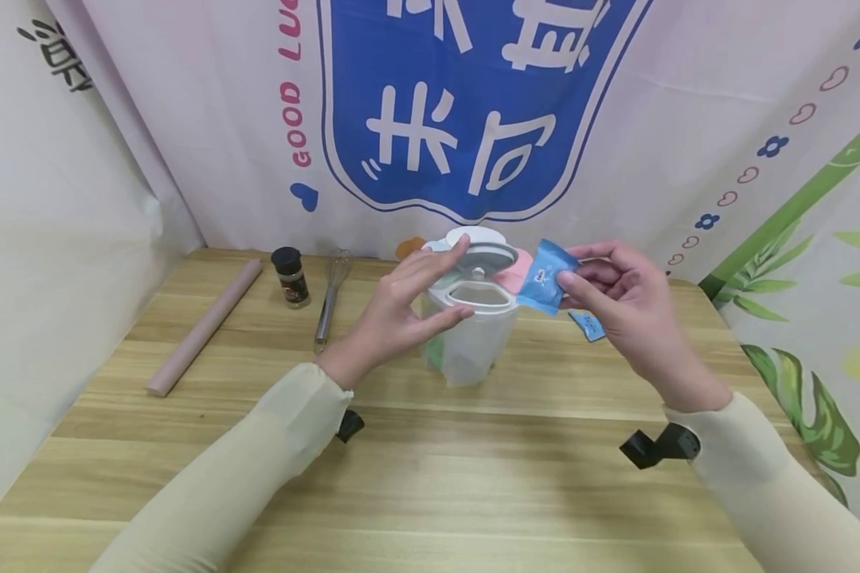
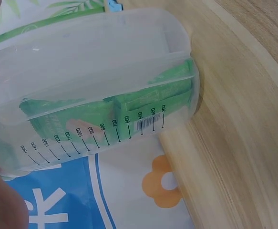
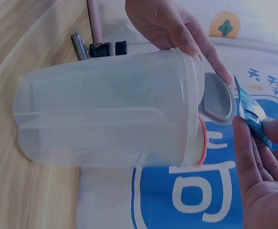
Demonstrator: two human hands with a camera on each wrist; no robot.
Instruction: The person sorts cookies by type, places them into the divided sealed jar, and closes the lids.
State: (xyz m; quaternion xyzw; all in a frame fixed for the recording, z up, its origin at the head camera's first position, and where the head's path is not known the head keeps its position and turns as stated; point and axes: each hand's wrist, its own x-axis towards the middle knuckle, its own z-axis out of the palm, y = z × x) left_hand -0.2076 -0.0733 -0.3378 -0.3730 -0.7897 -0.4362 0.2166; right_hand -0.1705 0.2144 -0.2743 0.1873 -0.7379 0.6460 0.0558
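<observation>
A translucent divided storage container [image 1: 476, 346] stands upright on the table. Its front flap lid [image 1: 489, 261], grey underneath, is raised over an opening; a pink lid [image 1: 519, 269] beside it is down. My left hand [image 1: 394, 306] lies at the container's top, a straight finger at the raised flap and the thumb near the rim. Between thumb and fingers, my right hand [image 1: 627, 306] pinches a small blue packet [image 1: 547, 278] just right of the opening. Green packets [image 2: 153, 102] fill another compartment, seen in the left wrist view. The compartment facing the right wrist view shows no packets.
Another blue packet [image 1: 588, 325] lies on the wooden table [image 1: 416, 477] behind the right hand. Left of the container are a whisk [image 1: 328, 306], a black-capped spice jar [image 1: 291, 278] and a pinkish rolling pin [image 1: 208, 326]. A printed cloth [image 1: 244, 159] hangs along the back.
</observation>
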